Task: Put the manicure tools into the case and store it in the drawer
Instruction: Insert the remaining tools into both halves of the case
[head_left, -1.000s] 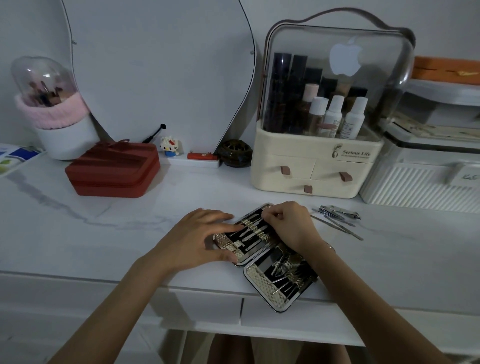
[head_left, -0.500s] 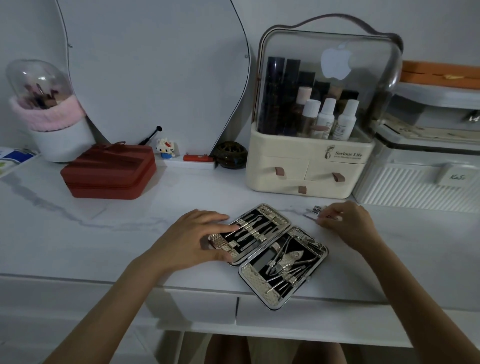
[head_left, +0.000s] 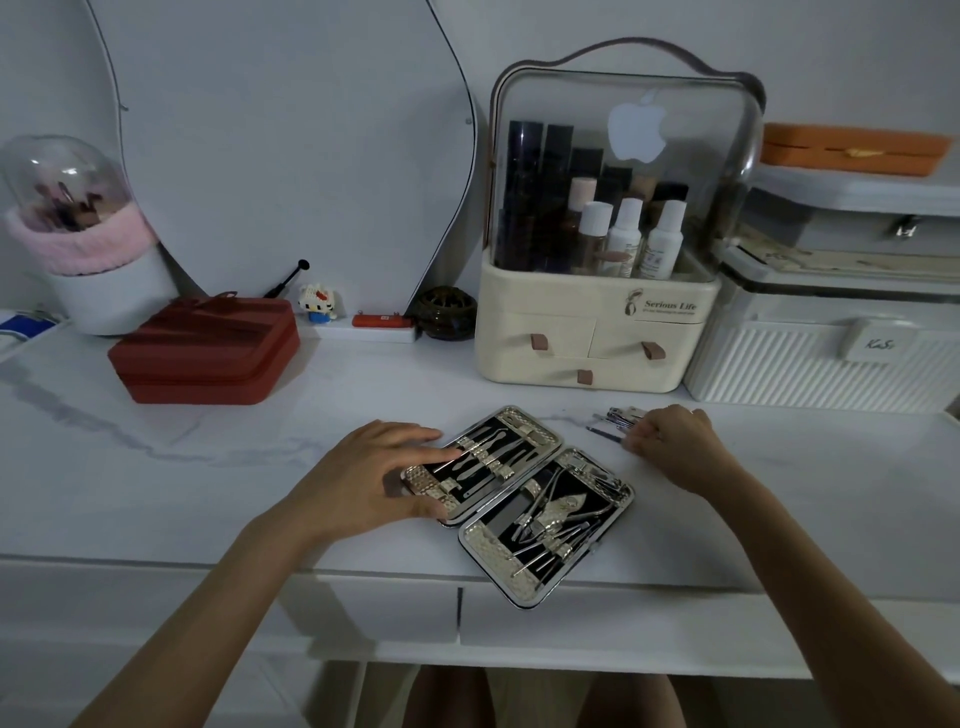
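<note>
The manicure case (head_left: 550, 525) lies open on the white marble desk, both halves lined in black and filled with metal tools under straps. My left hand (head_left: 363, 478) rests on the case's left half, fingers straight across it and thumb against its near edge. To the right of the case, a few loose manicure tools (head_left: 615, 418) lie on the desk. My right hand (head_left: 675, 441) is over them with curled fingers pinching a thin tool at its end. Two closed desk drawers (head_left: 597, 618) sit below the front edge.
A cream cosmetics organiser (head_left: 597, 338) with small drawers stands behind the case, with white storage boxes (head_left: 821, 364) to its right. A red zip case (head_left: 208, 353), a brush holder (head_left: 104, 291) and a mirror (head_left: 291, 156) are at the back left.
My right hand left the open case and moved right to the loose tools, where its fingers have closed on them. My left hand has stayed on the case.
</note>
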